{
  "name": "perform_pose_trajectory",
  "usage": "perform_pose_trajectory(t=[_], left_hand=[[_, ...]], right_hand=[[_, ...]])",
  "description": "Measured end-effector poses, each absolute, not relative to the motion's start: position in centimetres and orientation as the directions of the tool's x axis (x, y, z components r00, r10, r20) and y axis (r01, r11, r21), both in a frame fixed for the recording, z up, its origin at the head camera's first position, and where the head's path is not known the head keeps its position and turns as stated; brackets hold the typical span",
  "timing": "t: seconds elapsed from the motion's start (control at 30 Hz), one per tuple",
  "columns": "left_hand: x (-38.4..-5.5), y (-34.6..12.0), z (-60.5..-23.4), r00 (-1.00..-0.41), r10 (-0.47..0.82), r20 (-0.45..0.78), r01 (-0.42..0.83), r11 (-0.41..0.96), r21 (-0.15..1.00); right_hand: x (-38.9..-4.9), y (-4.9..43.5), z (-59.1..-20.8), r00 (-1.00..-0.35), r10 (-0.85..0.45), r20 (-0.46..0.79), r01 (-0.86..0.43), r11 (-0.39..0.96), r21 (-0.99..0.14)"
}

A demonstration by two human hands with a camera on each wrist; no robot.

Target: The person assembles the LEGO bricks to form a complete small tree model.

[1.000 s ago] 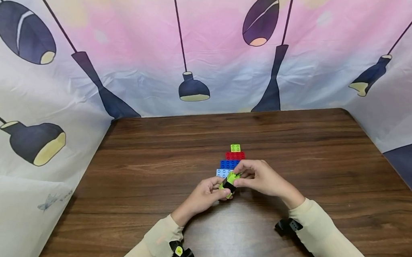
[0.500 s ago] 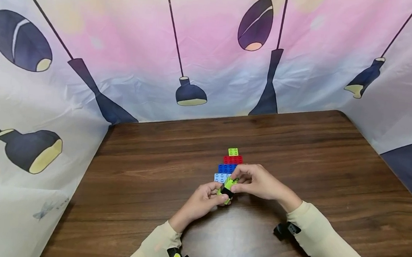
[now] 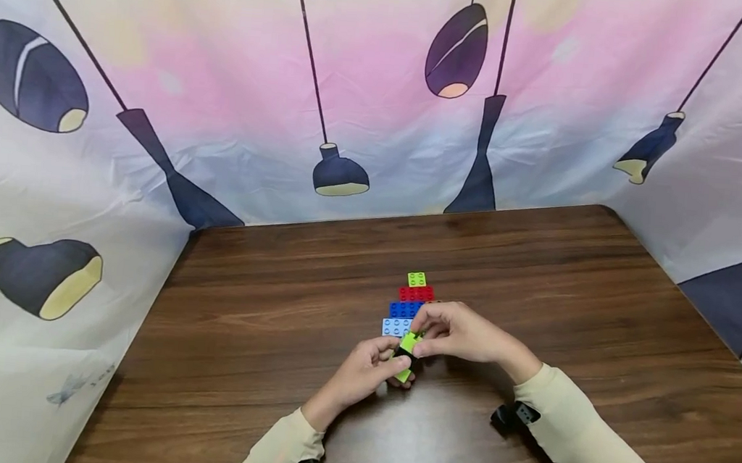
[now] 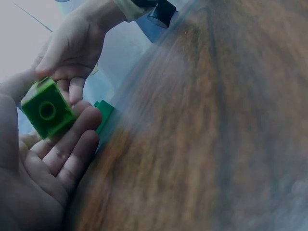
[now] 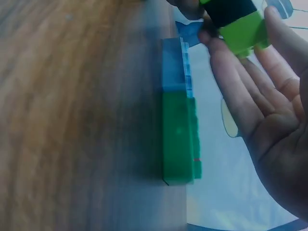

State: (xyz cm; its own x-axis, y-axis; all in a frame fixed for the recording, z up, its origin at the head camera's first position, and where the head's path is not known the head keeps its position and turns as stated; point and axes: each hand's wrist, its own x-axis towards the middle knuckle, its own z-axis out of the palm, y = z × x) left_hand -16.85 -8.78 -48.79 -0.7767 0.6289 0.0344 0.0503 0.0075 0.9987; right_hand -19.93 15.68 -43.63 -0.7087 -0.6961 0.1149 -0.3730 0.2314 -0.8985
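Observation:
Both hands hold a small stack of toy building bricks [image 3: 409, 342], lime green at each end with black in the middle. My left hand [image 3: 359, 376] grips its near end, thumb on top and fingers beneath. At the far end, my right hand [image 3: 467, 335] pinches the lime brick between thumb and fingers. The left wrist view shows the hollow underside of the lime end brick [image 4: 36, 115], with a round tube inside. Just beyond the hands, flat on the table, lie a light blue brick [image 3: 395, 327], a blue brick [image 3: 402, 309], a red brick [image 3: 415, 293] and a lime brick [image 3: 416, 279].
In the right wrist view, a long green brick [image 5: 178, 137] stands in line with a light blue one [image 5: 174, 65]; the right hand hides it in the head view. The wooden table [image 3: 261, 295] meets a printed cloth backdrop [image 3: 237, 105]. Both wrists wear black straps.
The held stack has turned from slanting to more nearly lengthwise, both hands still gripping it. The whole head view has shifted, so table and bricks appear slightly lower.

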Motion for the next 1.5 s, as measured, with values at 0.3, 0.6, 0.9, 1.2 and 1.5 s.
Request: perform_pose_trajectory(t=[0.3,0.6,0.9,1.2,1.5], left_hand=[[-17.0,-8.5,-48.5,-0.805,0.594,0.013,0.042,0.035,0.999],[-17.1,-9.1,-48.7,-0.776,0.628,0.054,0.005,-0.079,0.997],[-17.1,-9.2,-48.6,-0.767,0.638,0.07,0.016,-0.09,0.996],[-17.2,-9.1,-48.7,-0.769,0.636,0.06,0.012,-0.08,0.997],[-16.9,-9.3,-48.3,-0.783,0.619,0.059,0.044,-0.04,0.998]], right_hand=[[-21.1,16.5,-41.7,-0.774,-0.607,0.181,-0.464,0.348,-0.815],[-22.3,14.4,-41.6,-0.739,-0.653,0.166,-0.615,0.552,-0.563],[-21.2,12.7,-42.1,-0.76,-0.648,0.046,-0.606,0.681,-0.41],[-20.9,12.2,-42.9,-0.782,-0.623,0.036,-0.59,0.719,-0.368],[-20.8,11.9,-43.1,-0.771,-0.636,0.004,-0.583,0.704,-0.405]])
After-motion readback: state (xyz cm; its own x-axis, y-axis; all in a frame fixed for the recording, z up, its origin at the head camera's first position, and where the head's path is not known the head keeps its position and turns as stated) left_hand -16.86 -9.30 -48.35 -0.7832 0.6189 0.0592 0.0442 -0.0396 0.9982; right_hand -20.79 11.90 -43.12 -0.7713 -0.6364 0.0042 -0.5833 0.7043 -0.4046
